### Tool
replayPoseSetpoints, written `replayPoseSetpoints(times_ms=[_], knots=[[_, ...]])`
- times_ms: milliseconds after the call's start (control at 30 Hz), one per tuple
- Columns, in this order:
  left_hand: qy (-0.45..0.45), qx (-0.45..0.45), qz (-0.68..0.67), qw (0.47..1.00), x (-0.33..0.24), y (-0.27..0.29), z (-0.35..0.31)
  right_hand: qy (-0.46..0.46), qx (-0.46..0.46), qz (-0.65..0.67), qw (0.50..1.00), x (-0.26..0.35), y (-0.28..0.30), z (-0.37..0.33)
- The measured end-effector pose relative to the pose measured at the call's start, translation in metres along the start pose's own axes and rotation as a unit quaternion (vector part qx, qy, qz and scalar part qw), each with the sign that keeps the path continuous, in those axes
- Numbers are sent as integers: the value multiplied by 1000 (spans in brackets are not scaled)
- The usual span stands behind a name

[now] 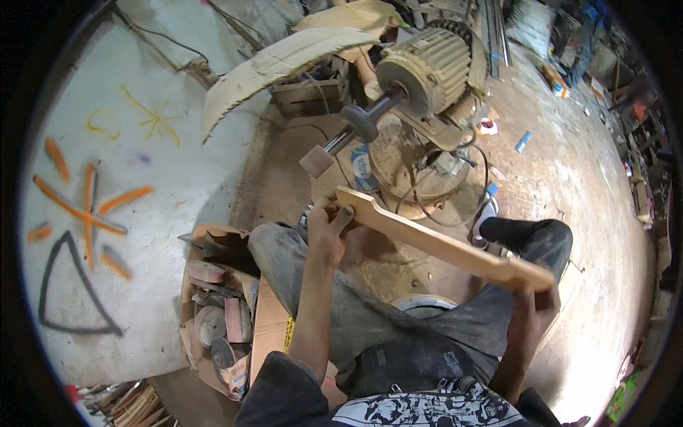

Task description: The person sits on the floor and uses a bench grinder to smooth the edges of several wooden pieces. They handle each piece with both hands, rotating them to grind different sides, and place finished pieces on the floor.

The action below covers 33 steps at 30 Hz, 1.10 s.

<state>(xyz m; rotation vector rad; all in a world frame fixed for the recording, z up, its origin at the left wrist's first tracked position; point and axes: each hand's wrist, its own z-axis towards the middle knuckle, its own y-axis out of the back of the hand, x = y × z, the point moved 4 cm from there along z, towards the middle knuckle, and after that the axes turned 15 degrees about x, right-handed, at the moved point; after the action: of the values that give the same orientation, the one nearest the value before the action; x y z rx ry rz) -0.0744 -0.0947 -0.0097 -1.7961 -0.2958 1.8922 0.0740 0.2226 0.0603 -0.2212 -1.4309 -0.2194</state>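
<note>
A long, flat piece of light wood (434,242) with shaped, curving edges is held slantwise above my lap. Its upper left end is gripped by my left hand (331,224), thumb on the face. My right hand (535,304) grips the lower right end from below, its fingers partly hidden behind the wood. Beyond the left end, an electric motor (427,71) stands with a shaft pointing toward me. On the tip of that shaft sits a brownish block-like or drum-like head (316,162), apart from the wood.
A cardboard box (270,327) of worn discs and abrasive pieces stands by my left leg. Cables (427,199) loop below the motor, near a round base. Curved cardboard (284,64) leans beside the painted wall (163,235). Clutter lines the far right.
</note>
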Motion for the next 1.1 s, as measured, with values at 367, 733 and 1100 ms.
replayPoseSetpoints(times_ms=[367,733,1100], knots=[[-84,5,-203,976,35,38,27,145,257,-93,951,59,-55,-27],[-107,-11,-164,981,30,64,48,225,264,-172,922,77,-102,8],[-109,-46,-137,983,30,77,54,170,310,-179,918,84,-122,28]])
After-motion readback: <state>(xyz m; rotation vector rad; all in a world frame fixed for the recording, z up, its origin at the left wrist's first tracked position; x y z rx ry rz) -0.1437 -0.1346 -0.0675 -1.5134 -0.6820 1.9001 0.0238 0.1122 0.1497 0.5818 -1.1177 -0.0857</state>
